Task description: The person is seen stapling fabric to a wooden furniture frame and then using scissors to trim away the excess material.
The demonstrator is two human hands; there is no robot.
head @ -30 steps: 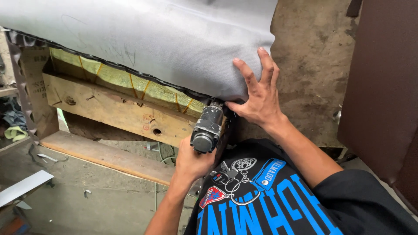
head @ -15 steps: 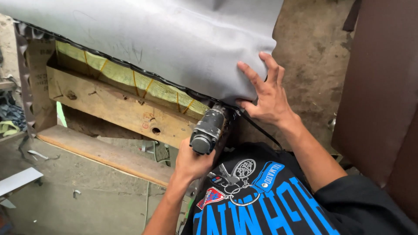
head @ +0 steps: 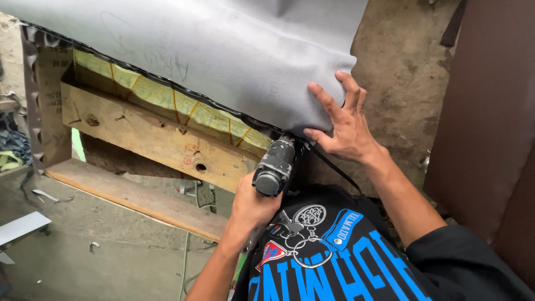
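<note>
Grey upholstery fabric [head: 223,61] drapes over the bare wooden frame [head: 150,139]. Right hand [head: 345,125] presses it flat at the corner, fingers spread; left hand [head: 253,206] clamps the dark staple gun [head: 273,166]. Best keep the cloth taut, gun square to the wood.

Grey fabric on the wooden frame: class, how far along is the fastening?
Done: grey fabric covers the top and wraps the right corner. In hand: right hand presses the corner; left hand holds the staple gun there. Left: the fabric's edge along the wooden frame hangs loose.
</note>
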